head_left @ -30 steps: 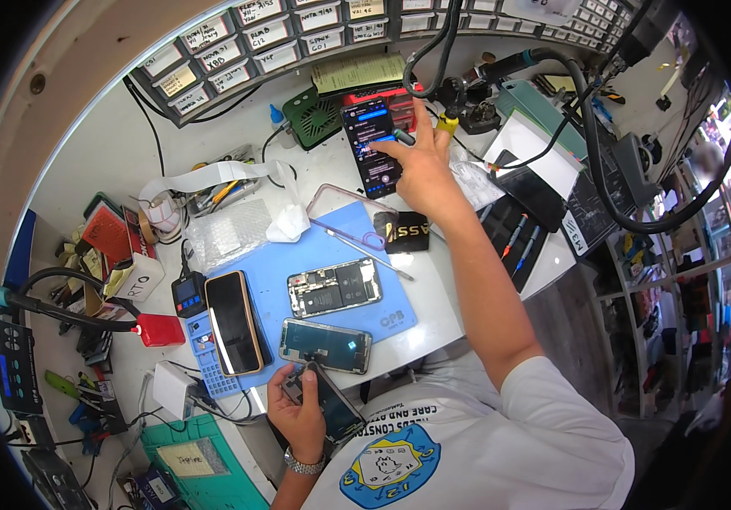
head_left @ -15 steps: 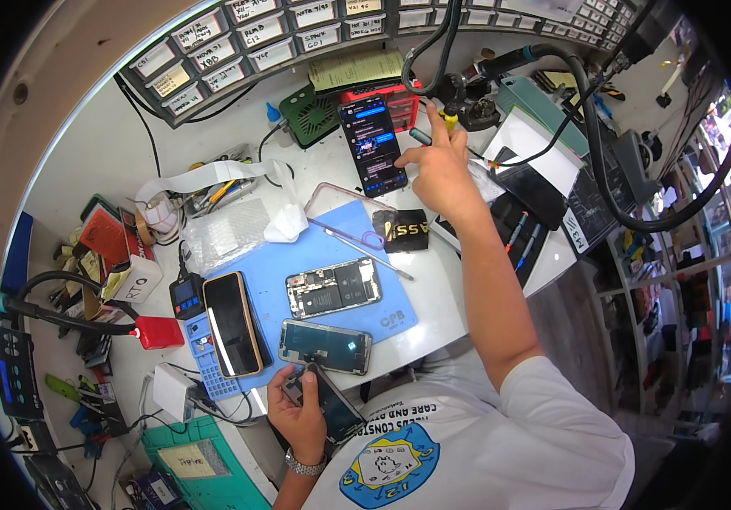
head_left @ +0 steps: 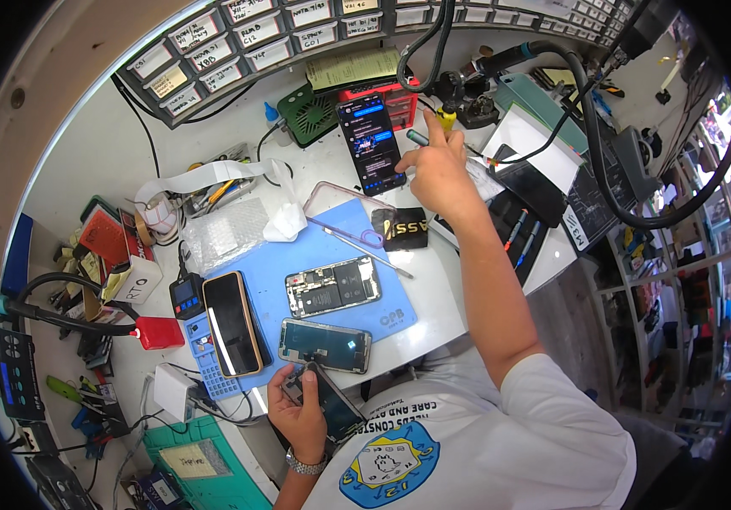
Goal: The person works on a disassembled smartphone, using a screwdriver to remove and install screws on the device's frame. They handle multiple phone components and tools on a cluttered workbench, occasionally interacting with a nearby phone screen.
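At the near edge of the workbench (head_left: 467, 280), the left hand (head_left: 302, 416) gripped a dark phone part (head_left: 327, 401), unmoved over the last second. On the blue mat (head_left: 331, 246) lay three units: one phone with a gold rim (head_left: 232, 323), one screen panel (head_left: 325, 344), one opened phone body (head_left: 334, 286). Toward the far edge, the right hand (head_left: 440, 174) had lifted off the lit propped phone (head_left: 372, 142) and shifted right; fingers loosely curled, whether pinching the slim tool (head_left: 421, 138) could not be told. Screen work appeared paused.
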A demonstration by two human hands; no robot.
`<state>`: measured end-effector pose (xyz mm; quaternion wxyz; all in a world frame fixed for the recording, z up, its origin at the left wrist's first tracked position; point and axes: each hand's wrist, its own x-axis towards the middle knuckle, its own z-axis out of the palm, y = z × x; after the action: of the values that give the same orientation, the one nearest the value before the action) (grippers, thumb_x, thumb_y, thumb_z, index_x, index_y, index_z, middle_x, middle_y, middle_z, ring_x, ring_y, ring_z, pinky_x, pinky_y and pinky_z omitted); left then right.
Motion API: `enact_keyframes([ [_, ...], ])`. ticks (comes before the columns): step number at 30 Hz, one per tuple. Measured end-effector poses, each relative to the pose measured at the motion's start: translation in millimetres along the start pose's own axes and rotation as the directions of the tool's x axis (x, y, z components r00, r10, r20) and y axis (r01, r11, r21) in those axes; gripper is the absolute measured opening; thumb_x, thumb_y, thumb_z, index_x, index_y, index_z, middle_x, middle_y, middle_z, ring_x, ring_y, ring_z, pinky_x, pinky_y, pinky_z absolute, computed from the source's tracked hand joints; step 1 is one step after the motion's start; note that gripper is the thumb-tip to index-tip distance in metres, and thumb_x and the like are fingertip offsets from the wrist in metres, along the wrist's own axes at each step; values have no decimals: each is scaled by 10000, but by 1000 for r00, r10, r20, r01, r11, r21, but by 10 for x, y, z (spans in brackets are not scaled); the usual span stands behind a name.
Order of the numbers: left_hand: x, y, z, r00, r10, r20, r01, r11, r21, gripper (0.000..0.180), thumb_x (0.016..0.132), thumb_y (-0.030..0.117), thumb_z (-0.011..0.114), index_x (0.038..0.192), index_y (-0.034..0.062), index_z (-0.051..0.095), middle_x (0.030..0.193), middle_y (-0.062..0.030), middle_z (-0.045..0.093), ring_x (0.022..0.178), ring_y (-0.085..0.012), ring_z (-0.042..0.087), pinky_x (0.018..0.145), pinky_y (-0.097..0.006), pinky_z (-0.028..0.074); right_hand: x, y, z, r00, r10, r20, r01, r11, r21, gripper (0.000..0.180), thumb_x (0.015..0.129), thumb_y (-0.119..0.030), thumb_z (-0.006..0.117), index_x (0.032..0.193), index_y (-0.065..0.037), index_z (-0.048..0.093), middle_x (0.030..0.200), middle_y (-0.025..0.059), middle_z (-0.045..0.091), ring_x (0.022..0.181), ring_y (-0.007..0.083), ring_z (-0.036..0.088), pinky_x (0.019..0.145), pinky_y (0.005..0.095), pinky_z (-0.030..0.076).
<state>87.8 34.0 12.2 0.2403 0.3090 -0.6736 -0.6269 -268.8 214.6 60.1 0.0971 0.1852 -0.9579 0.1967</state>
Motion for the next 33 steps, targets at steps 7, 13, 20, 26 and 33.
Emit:
enact_keyframes([
  [7, 0, -22, -14, 1000, -5, 0, 5, 1000, 22, 343, 988, 38, 765, 1277, -61, 608, 1147, -117, 705, 1008, -126, 673, 901, -252, 534, -2, 22, 41, 1000, -3, 16, 3, 1000, -17, 317, 780, -24, 731, 983, -208, 890, 1709, 279, 296, 1326, 443, 415, 1195, 469, 327],
  [13, 0, -27, -13, 1000, 0, -6, 1, 1000, 20, 350, 988, 44, 767, 1279, -65, 606, 1157, -119, 699, 1014, -129, 669, 904, -256, 532, -10, 3, 19, 999, 0, 37, 1, 1000, -21, 301, 791, -30, 733, 979, -203, 891, 1701, 276, 310, 1325, 445, 418, 1192, 467, 325],
  [20, 1, -30, -18, 1000, 0, -4, 0, 1000, 29, 350, 991, 46, 763, 1283, -65, 604, 1160, -121, 700, 1015, -132, 673, 906, -257, 534, -9, 13, 39, 999, 0, 39, 1, 999, -33, 282, 795, -37, 741, 966, -203, 892, 1697, 272, 318, 1325, 440, 426, 1171, 468, 353],
  [26, 3, -37, -17, 1000, 6, 6, -6, 1000, 7, 350, 996, 49, 758, 1289, -61, 600, 1154, -125, 708, 1010, -128, 688, 893, -252, 545, -10, 19, 46, 999, -3, 44, 5, 999, -43, 277, 793, -39, 745, 958, -206, 893, 1697, 269, 322, 1331, 442, 431, 1164, 473, 365],
  [33, 4, -21, -11, 1000, -5, 13, 5, 1000, -16, 341, 999, 47, 753, 1287, -50, 598, 1128, -120, 724, 994, -120, 694, 878, -246, 547, -10, 32, 70, 999, -11, 49, 12, 999, -33, 277, 793, -38, 740, 954, -205, 892, 1699, 269, 318, 1350, 455, 419, 1163, 483, 368],
])
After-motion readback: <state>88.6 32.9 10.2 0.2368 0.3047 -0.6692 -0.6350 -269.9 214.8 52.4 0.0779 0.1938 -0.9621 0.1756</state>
